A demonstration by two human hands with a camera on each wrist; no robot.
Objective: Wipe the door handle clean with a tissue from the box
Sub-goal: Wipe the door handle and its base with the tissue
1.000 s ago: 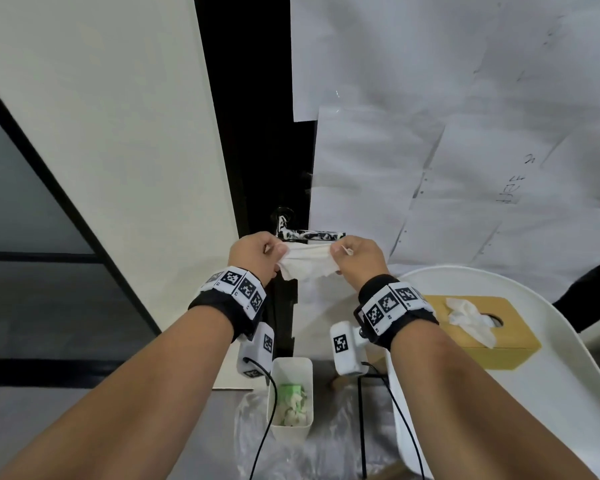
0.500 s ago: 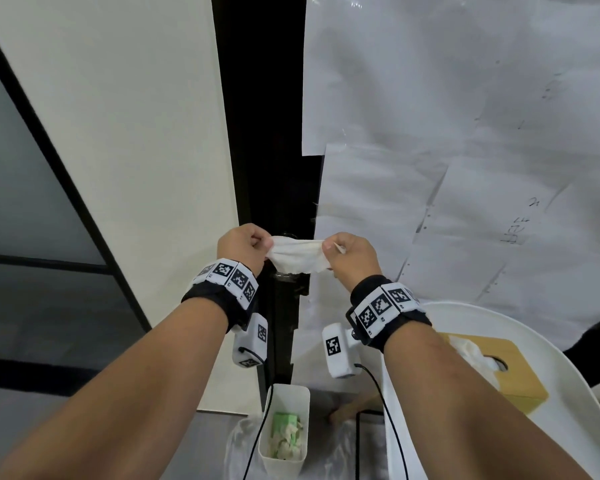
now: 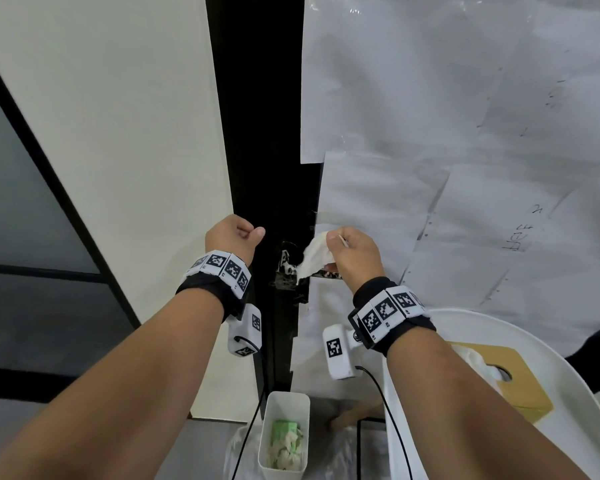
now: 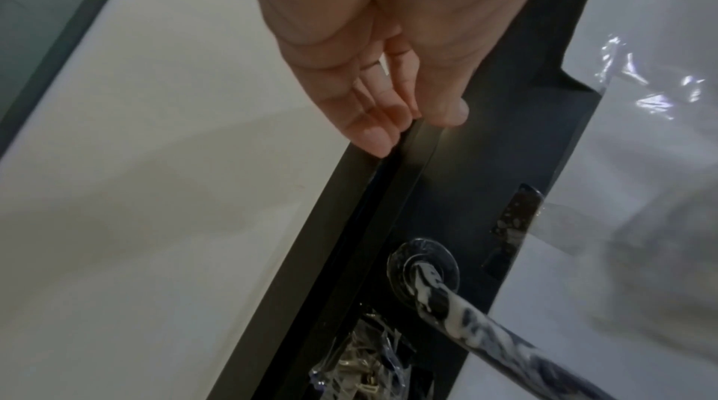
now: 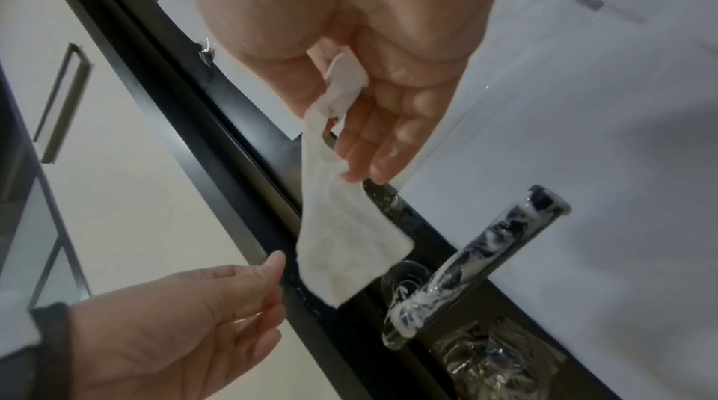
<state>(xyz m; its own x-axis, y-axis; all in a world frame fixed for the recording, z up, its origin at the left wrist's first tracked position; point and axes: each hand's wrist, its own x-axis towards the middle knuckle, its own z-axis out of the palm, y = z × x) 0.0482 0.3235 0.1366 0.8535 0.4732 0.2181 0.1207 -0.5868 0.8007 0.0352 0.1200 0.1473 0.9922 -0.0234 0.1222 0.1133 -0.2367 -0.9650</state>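
Note:
My right hand (image 3: 336, 240) pinches a white tissue (image 3: 317, 256) between thumb and fingers, just above the door handle. In the right wrist view the tissue (image 5: 341, 241) hangs down loose from that hand (image 5: 349, 142), in front of the handle's round base. The handle (image 5: 478, 256) is a dark lever smeared with white streaks; in the head view the handle (image 3: 286, 265) is partly hidden behind the tissue. My left hand (image 3: 250, 233) hovers left of the handle with loosely curled fingers and holds nothing. In the left wrist view the handle (image 4: 485, 333) lies below that hand (image 4: 408, 118).
A yellow tissue box (image 3: 510, 379) with a tissue sticking out stands on a white round table (image 3: 586, 410) at the lower right. On the floor below the handle is a small white bin (image 3: 284, 403) with used tissues. Plastic sheeting and paper cover the door (image 3: 430, 133).
My left hand has let go of the tissue and drawn away to the left. The tissue, stretched between both hands before, now hangs from my right hand alone.

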